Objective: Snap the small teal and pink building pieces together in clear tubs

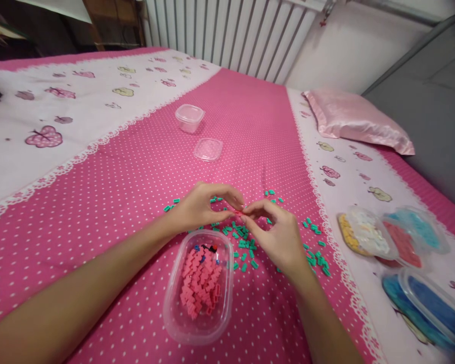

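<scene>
My left hand (202,205) and my right hand (275,230) meet fingertip to fingertip over the bed. Pinched between them are small pink plastic pieces (238,213), mostly hidden by the fingers; how many I cannot tell. Green plastic pieces (246,244) of similar size lie scattered on the sheet under and around both hands. Nearer to me, below my left hand, stands a clear plastic container (170,316). It holds a heap of pink pieces (200,283), with a few blue and dark ones near its far end.
A lidded clear box (189,117) and a loose clear lid (208,149) lie farther off on the pink dotted sheet (250,116). To the right are containers of yellow, white, red and light blue pieces (387,235) and blue containers (436,308). A pink pillow (360,119) rests beyond.
</scene>
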Tool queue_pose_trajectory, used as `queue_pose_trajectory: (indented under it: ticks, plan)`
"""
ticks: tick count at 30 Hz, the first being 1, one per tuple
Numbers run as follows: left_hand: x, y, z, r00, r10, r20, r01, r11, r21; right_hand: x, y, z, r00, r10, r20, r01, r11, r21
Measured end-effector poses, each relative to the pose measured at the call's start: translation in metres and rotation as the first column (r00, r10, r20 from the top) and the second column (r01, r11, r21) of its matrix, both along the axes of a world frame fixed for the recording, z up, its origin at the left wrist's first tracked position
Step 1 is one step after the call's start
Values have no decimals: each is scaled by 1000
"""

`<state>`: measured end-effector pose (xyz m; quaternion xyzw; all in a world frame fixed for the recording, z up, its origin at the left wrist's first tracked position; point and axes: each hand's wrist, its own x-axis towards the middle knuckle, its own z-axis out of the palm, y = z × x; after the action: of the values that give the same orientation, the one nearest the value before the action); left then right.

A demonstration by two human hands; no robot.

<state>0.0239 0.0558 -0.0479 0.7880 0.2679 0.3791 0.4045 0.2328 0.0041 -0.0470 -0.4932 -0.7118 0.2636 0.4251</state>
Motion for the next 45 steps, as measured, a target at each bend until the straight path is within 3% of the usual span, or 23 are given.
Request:
queue_pose_trajectory:
  ticks: [8, 20, 29, 31, 33, 35, 36, 37, 40, 45]
  plan:
    - [1, -1, -5, 989, -6, 148, 40, 973, -227, -9, -5, -2, 996, -74, -47, 78, 994, 81]
    - [8, -9, 1, 960, 92, 264, -25, 969, -247, -12, -11, -5, 980, -106, -171, 136, 975, 173]
    - [7, -9, 2, 968, 56, 244, 0, 975, -224, -12, -11, -4, 976, -96, -194, 129, 978, 162]
    - [-8, -1, 10, 984, 3, 178, 26, 987, -159, -5, -8, -3, 977, -85, -194, 115, 981, 153]
    - [-30, 10, 21, 999, 29, 25, -29, 999, 26, 6, -5, 0, 981, -94, -172, 124, 977, 171]
    - [-55, 21, 30, 943, 303, -141, -273, 941, 198, 17, -2, 3, 983, -137, -126, 160, 966, 202]
    - [-66, 26, 32, 859, 430, -278, -369, 897, 244, 21, -1, 4, 981, -162, -103, 180, 961, 211]
    - [-74, 30, 32, 768, 476, -429, -402, 879, 256, 24, 0, 5, 980, -183, -80, 196, 957, 213]
    - [-85, 35, 26, 655, 404, -639, -359, 910, 208, 30, 4, 3, 979, -200, -22, 201, 963, 181]
    - [-69, 28, 19, 657, 327, -680, -276, 943, 186, 44, 10, 4, 972, -233, -13, 233, 966, 111]
